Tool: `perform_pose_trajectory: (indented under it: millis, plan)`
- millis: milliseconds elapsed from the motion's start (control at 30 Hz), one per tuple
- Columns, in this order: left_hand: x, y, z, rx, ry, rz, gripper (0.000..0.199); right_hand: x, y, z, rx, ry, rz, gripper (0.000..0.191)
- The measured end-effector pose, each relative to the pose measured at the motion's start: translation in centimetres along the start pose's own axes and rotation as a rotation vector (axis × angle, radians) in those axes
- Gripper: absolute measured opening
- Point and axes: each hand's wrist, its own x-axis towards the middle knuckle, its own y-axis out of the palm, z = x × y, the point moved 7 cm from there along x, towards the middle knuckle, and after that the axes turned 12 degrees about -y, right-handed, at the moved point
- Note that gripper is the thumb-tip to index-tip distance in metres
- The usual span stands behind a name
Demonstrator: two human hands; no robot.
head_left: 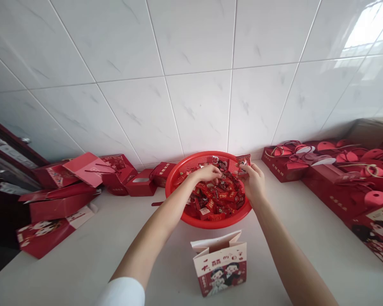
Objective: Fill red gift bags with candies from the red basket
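A red plastic basket (170, 193) with a perforated wall holds a heap of red-wrapped candies (221, 195). Over the heap is my left hand (208, 174), fingers curled downward; whatever they may pinch is hidden. At the basket's right rim my right hand (255, 182) grips a small red candy packet (243, 161) between thumb and fingers, upright above the rim. In front of the basket a red and cream paper gift box (221, 267), printed with a cartoon couple, stands with its top open.
Several folded red gift boxes (60, 204) lie in a pile at the left, with a small red box (141, 183) beside them. Along the right stand many red gift boxes (325, 191) with cord handles. A white tiled wall (198, 106) rises behind the white countertop (127, 238).
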Motion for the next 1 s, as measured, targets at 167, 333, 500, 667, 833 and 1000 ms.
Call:
perform_pose_trajectory:
  millis: [167, 333, 500, 667, 833, 1000]
  plan:
    - [0.1, -0.2, -0.9, 0.181, 0.096, -0.182, 0.031, -0.1, 0.1, 0.1, 0.003, -0.002, -0.003, 0.023]
    - [0.2, 2.2, -2.2, 0.367, 0.239, -0.151, 0.041, -0.1, 0.1, 0.1, 0.005, 0.008, -0.022, 0.023]
    - [-0.4, 4.9, -3.4, 0.579, 0.250, -0.049, 0.064, -0.1, -0.1, -0.1, 0.016, 0.035, -0.035, 0.024]
    - [-1.2, 4.9, -3.6, 0.528, 0.152, 0.150, 0.022, -0.1, -0.1, 0.0, 0.004, 0.017, -0.019, 0.024]
    - [-1.1, 3.5, -2.9, 0.571, 0.021, 0.083, 0.023, 0.0, -0.1, 0.0, 0.002, 0.015, -0.015, 0.023]
    - [-1.1, 4.6, -3.3, 0.654, 0.084, 0.068, 0.032, 0.0, -0.1, -0.1, 0.005, 0.022, -0.026, 0.024]
